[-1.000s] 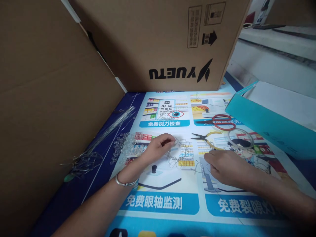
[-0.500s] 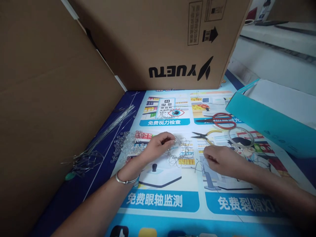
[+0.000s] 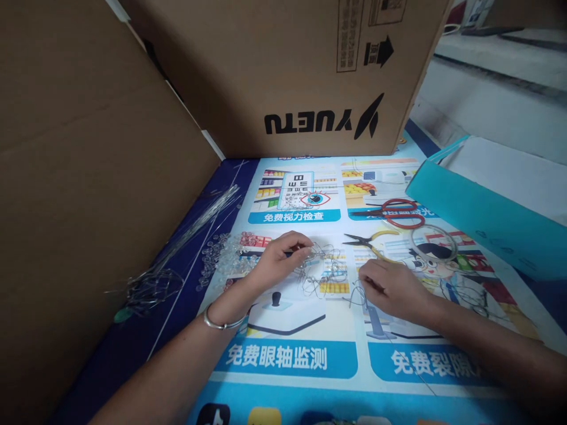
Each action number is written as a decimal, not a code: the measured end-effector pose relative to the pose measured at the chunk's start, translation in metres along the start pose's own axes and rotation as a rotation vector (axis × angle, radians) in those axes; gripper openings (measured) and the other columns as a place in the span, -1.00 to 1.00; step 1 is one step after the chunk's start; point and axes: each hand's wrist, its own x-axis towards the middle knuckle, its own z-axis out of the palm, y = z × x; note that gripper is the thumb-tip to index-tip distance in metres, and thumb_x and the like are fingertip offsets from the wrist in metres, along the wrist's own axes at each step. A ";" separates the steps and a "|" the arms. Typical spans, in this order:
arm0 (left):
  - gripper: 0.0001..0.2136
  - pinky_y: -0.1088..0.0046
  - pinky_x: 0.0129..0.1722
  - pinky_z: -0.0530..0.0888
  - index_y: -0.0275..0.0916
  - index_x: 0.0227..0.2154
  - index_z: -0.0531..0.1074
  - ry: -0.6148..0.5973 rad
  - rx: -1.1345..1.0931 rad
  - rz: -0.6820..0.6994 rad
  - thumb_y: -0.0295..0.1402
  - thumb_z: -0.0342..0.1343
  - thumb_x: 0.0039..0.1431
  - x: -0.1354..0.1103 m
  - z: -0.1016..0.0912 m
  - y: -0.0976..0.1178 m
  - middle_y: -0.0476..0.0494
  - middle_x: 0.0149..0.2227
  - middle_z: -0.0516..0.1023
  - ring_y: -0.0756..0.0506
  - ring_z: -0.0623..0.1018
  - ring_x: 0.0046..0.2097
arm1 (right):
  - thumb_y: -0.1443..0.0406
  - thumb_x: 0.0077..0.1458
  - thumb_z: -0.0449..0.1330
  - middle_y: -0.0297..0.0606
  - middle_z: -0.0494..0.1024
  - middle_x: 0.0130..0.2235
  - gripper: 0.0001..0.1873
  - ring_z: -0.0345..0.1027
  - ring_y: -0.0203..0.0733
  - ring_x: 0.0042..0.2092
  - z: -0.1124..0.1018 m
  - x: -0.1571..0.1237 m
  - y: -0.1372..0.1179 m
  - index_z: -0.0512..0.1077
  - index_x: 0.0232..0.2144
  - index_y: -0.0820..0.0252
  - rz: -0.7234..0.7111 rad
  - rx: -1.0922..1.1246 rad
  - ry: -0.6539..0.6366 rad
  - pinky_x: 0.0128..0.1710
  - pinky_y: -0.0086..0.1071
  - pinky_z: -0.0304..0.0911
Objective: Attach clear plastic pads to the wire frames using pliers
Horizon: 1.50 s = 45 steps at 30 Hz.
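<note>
1. Left arm [image 3: 172, 366]: bare, in from bottom left, slants up and right.
2. Left wrist [image 3: 248, 289]: about straight, in line with forearm.
3. Left grip [image 3: 282, 258]: fingers curled, thumb and index tips pinched close, pointing right.
4. Right arm [image 3: 491, 339]: bare, in from lower right edge, slants up and left.
5. Right wrist [image 3: 433, 311]: near straight.
6. Right grip [image 3: 390, 287]: back up, fingers folded in, fingertips partly hidden, pointing left.
7. Both hands apart, facing each other; right slightly lower in view.

Brown cardboard [image 3: 239, 71] lines the left and far sides of a desk [image 3: 172, 360] covered by a blue printed sheet [image 3: 305, 392]; a whitish wall [image 3: 478, 97] and ledge [image 3: 527, 56] stand beyond, dimly lit.
</note>
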 end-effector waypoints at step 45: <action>-0.87 0.37 -0.32 0.35 -0.24 -0.32 0.43 -0.216 0.743 0.282 -0.46 -0.03 0.15 -0.066 0.001 0.024 -0.09 -0.40 0.44 -0.04 0.40 -0.32 | 0.41 0.13 -0.09 -0.13 0.30 0.09 -0.76 0.23 -0.12 0.03 0.023 0.001 -0.051 0.34 -0.23 0.26 -0.433 -0.085 -0.175 -0.11 -0.23 0.22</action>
